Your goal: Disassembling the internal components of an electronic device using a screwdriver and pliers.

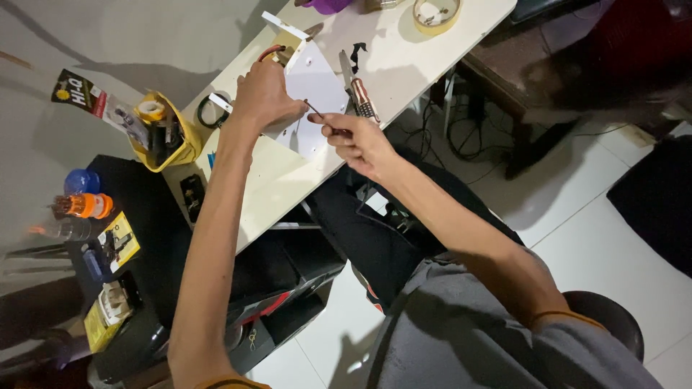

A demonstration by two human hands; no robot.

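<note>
— Where are the two arms?

— Both reach forward and away from the body, bare from the elbow down, and the hands nearly meet at the far end. The left forearm runs long and almost straight up the view; the right comes in from the lower right at a slant.

— What is the left hand [265, 95] doing?

— It lies palm down with its back to the camera, fingers curled over and pressing downward, wrist straight.

— And the right hand [355, 140]?

— It is closed in a pinch, thumb against the bent fingers [333, 124], knuckles turned toward the left hand, just beside it. Each wrist wears a thin band near the sleeve.
</note>
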